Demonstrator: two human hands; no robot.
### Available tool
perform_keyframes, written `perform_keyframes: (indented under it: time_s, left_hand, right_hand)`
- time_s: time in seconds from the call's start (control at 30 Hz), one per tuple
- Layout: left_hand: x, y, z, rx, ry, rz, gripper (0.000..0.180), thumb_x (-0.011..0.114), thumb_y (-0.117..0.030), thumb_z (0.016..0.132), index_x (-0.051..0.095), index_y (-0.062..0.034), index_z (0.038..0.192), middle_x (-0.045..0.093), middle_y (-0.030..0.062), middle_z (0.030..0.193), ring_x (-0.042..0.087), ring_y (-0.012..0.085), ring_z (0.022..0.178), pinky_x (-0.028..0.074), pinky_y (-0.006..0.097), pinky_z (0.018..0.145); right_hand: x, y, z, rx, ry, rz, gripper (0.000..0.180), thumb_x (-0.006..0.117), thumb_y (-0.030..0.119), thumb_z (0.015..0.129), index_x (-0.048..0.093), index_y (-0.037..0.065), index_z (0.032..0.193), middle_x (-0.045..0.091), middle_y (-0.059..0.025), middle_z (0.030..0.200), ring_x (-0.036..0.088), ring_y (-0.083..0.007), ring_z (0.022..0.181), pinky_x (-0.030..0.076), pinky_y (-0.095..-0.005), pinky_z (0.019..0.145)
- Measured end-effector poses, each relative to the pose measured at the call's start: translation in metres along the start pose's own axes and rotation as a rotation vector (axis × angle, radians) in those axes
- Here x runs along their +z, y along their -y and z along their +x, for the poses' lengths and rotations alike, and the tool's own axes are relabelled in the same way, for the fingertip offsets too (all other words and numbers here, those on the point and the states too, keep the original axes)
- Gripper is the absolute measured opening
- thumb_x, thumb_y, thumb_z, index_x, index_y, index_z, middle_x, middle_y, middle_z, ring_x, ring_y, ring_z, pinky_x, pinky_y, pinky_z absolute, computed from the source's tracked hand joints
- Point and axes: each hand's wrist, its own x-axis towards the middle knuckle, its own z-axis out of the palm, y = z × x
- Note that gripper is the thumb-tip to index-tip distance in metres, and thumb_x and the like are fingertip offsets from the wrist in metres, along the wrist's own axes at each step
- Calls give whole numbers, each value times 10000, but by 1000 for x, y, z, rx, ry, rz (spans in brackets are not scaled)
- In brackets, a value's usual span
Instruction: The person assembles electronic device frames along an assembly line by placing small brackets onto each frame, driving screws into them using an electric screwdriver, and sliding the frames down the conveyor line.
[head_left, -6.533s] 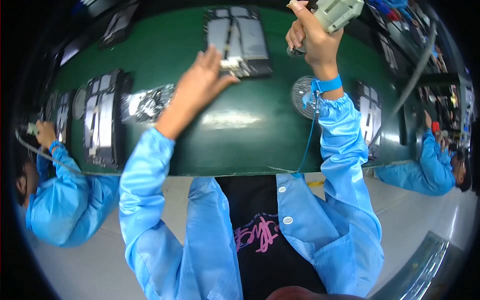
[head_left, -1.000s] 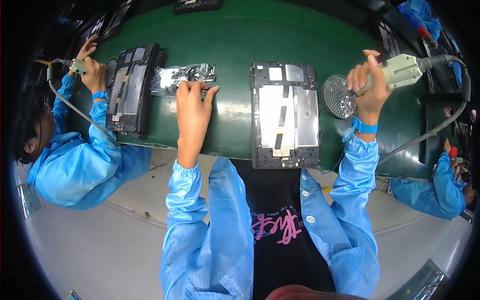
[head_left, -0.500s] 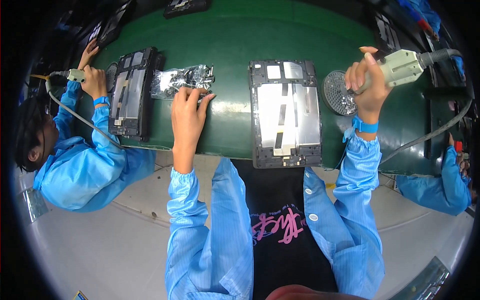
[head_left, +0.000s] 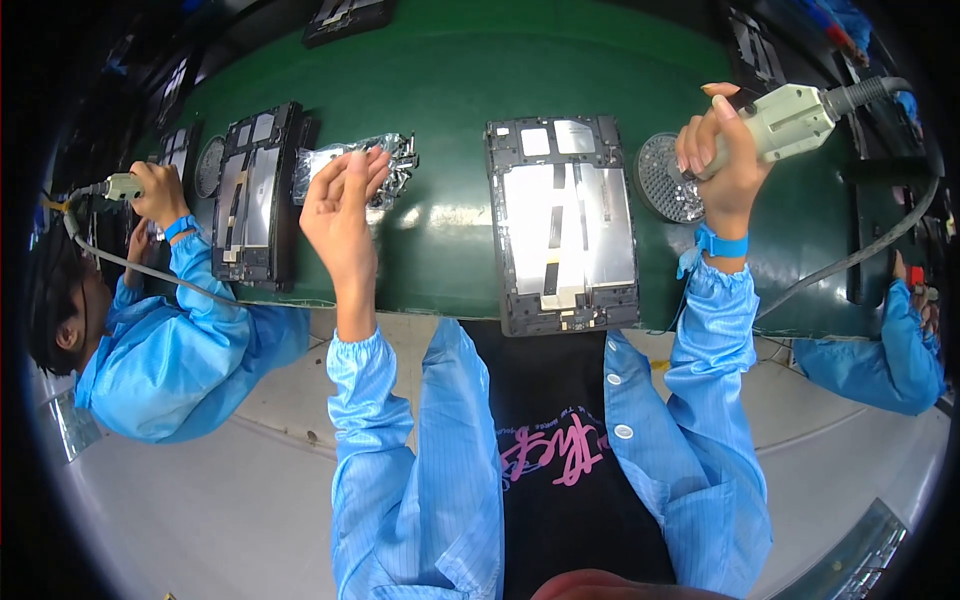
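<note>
My left hand [head_left: 340,215] hovers over a clear plastic bag [head_left: 318,165] of small metal parts [head_left: 402,170]. Its fingers are curled in toward the thumb; whatever they pinch, if anything, is too small to make out. A pale corded electric screwdriver [head_left: 790,122] lies in the grip of my right hand [head_left: 725,165], close above a round dish [head_left: 660,190] with a dimpled surface and tiny screws in it. Between my hands, an opened tablet [head_left: 570,240] rests at the table's near edge, its silver inner plates and dark frame showing. The screwdriver's tip is hidden by my hand.
Left of the bag sits another opened tablet [head_left: 255,200] on a dark stack. Beyond it a co-worker's hand [head_left: 160,195] holds a similar screwdriver [head_left: 125,186]. A grey cable [head_left: 850,260] loops at my right over the green table [head_left: 450,90]. More devices [head_left: 345,18] stand at the far side.
My left hand has risen from the bag and turned, its fingers curling inward. My right hand keeps the screwdriver over the dish. The co-worker's screwdriver has shifted left and nearer.
</note>
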Motion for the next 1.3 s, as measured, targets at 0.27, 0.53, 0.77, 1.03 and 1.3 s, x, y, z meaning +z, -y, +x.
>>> perform_keyframes:
  time_s: [0.27, 0.53, 0.77, 1.03, 1.3]
  left_hand:
    - [44, 43, 47, -20, 421, 263, 238, 710, -105, 897, 670, 65, 1059, 737, 133, 954, 707, 174, 868, 553, 263, 789]
    - [67, 40, 65, 66, 735, 538, 215, 726, -162, 872, 749, -6, 1017, 746, 141, 989, 706, 184, 856, 538, 288, 786]
    - [67, 43, 76, -44, 788, 597, 255, 740, -188, 875, 746, -4, 1051, 751, 103, 938, 667, 126, 850, 520, 251, 789]
    - [65, 45, 74, -97, 833, 510, 270, 740, -191, 876, 742, 11, 1056, 745, 105, 935, 657, 120, 828, 520, 239, 760]
    - [55, 61, 68, -190, 805, 232, 299, 703, -199, 915, 716, 67, 1051, 726, 111, 849, 659, 108, 745, 534, 246, 704]
  right_hand:
    - [0, -1, 1, 2, -13, -14, 219, 578, 72, 893, 573, -100, 1029, 424, -39, 503, 411, -131, 389, 371, -305, 386]
    - [1, 0, -4, 21, -4, -121, 279, 531, 146, 929, 527, -86, 1086, 347, -13, 528, 353, -117, 424, 346, -301, 433]
    - [-1, -2, -2, -1, 16, -11, 218, 574, 64, 894, 573, -87, 1051, 425, -41, 497, 409, -134, 384, 376, -312, 388]
    - [-2, -2, -1, 3, -17, -18, 235, 562, 76, 904, 538, -100, 1058, 414, -44, 503, 407, -134, 395, 372, -307, 399]
    - [32, -20, 10, 50, 83, 22, 215, 531, 100, 939, 521, -78, 1060, 372, -34, 511, 389, -142, 395, 383, -321, 410]
